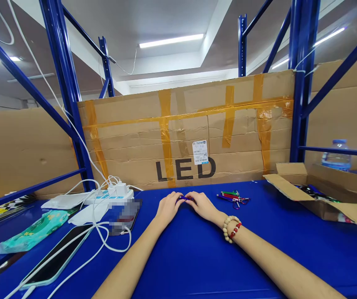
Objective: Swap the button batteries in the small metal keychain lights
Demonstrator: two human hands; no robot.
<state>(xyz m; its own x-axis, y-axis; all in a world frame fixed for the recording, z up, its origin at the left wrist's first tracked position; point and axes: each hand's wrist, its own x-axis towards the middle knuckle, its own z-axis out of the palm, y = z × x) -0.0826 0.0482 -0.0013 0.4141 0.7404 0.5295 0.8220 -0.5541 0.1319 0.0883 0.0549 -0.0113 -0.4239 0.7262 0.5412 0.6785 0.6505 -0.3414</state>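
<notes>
My left hand (168, 207) and my right hand (203, 207) meet over the far middle of the blue tabletop. Between their fingertips is a small shiny purple piece (183, 198), mostly covered, so its exact kind does not show. Both hands have their fingers closed on it, one at each end. Just right of my right hand lies a little pile of thin metallic pieces (233, 197) in purple, red and green, with small rings or clips among them. A beaded bracelet circles my right wrist.
On the left are a power strip (125, 194) with tangled white cables, a phone (56, 255), another dark device (133, 216) and a green packet (35, 231). At right stands an open cardboard box (323, 209) with small items inside. A taped cardboard sheet (128, 145) closes off the back.
</notes>
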